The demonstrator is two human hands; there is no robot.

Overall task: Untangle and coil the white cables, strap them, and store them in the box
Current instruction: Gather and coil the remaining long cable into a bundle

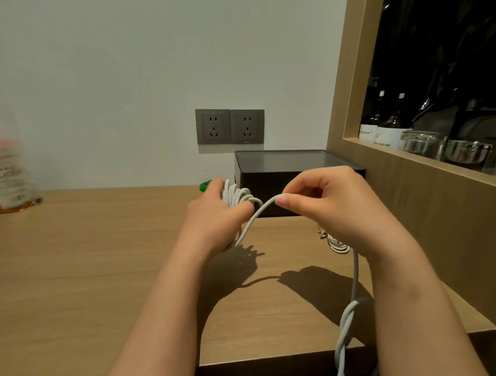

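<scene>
We grip the coil (237,195) of cable (254,219), judged light and limp, in the left hand (213,215) over the table (101,253) near the box (283,163), and pinch the free run with the right hand (328,201).

Smooth, matt white plastic sheath on the white cable (254,219). Light brown wood grain, matt and even, across the table (101,267) and on the frame (350,81) at right. Dark, smooth-sided box (269,183) at the far side, with only a dull sheen. Flat matt paint on the wall (119,65). Satin grey plastic on the sockets (213,126). Clear, shiny plastic for the bottle (7,171) at far left. Glossy glass for the jars (419,144) and dark bottles (392,122) at right, with matt white labels.
</scene>
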